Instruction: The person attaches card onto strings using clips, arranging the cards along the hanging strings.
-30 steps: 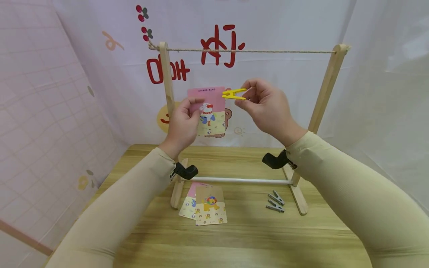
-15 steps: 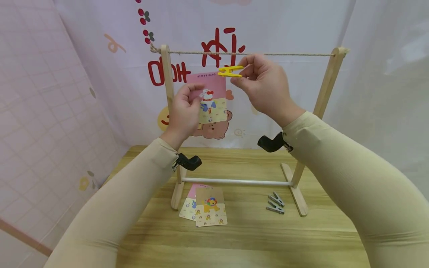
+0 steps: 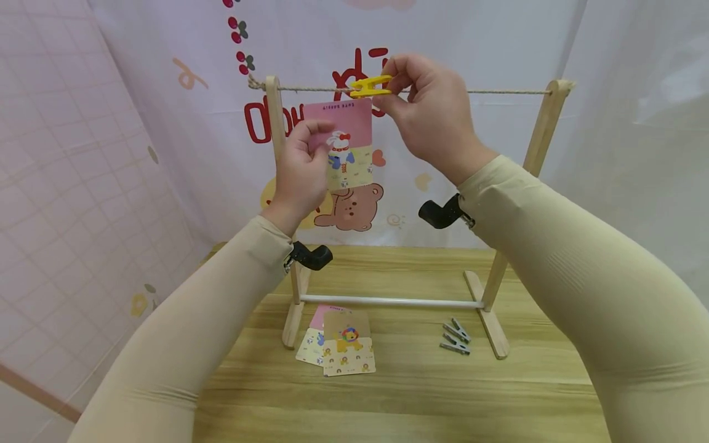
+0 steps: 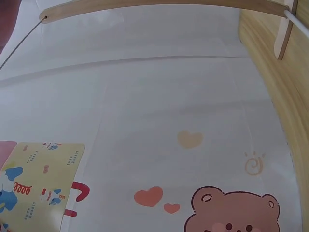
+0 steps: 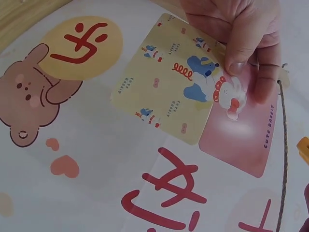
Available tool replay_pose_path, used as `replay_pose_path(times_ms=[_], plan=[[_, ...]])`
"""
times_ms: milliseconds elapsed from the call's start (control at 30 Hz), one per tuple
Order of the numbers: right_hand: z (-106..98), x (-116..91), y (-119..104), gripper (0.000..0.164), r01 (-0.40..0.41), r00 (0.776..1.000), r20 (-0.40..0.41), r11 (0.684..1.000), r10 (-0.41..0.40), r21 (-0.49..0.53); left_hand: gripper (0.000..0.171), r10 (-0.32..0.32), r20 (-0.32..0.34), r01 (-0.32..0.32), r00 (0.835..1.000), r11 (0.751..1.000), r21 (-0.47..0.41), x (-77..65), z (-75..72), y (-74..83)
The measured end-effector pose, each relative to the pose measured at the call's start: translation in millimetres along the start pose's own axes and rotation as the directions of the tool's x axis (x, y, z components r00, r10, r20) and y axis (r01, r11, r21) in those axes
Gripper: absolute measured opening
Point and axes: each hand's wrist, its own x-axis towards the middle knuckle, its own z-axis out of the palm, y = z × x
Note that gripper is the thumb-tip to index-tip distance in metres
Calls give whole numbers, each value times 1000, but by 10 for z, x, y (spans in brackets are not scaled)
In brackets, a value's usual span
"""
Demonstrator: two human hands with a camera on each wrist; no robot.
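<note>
"What could go wrong for us here?"

"Taking the wooden rack (image 3: 541, 138) as our dial in the head view, the rope (image 3: 509, 92) at twelve could sag if we press it. The rabbit card (image 3: 354, 123) at ten could slip if our left hand (image 3: 303, 163), thumb and fingers pinching it, loosens early. The yellow peg (image 3: 364, 86) at eleven, pinched by our right hand (image 3: 429, 111), might bite rope alone, because the card's top edge seems just below it."

"And our count?"

"One rack, one rope; three cards visible, a lion card (image 3: 349, 347) overlapping a pink-and-yellow card (image 3: 311, 341) at seven; three pegs, including two grey pegs (image 3: 456, 348) at five."
</note>
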Motion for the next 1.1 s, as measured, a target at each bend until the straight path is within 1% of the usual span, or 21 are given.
replay_pose_path(times_ms=[67, 200, 300, 400, 533, 767, 1100], plan=[[9, 41, -11, 19, 20, 1000, 6, 1000, -20, -21, 25, 8, -1, -8, 1000, 1000, -8, 18, -4, 13], [30, 128, -28, 18, 35, 999, 33, 999, -34, -41, 24, 3, -12, -3, 1000, 1000, -26, 57, -7, 32], [46, 175, -31, 18, 51, 998, 43, 997, -49, -55, 24, -12, -16, 12, 1000, 1000, -22, 75, -5, 38], [61, 210, -27, 18, 62, 997, 43, 993, -58, -104, 25, -15, -17, 15, 1000, 1000, -4, 88, 3, 37], [81, 242, -32, 18, 40, 998, 63, 985, -30, -167, 24, 2, -20, -2, 1000, 1000, -1, 110, 15, 30], [95, 264, -43, 14, 25, 995, 100, 979, -5, -204, 24, 28, -22, -28, 999, 1000, -11, 131, 36, 44], [96, 287, -61, 21, -17, 988, 145, 964, 58, -266, 23, 40, -38, -41, 998, 999, -17, 151, 58, 37]])
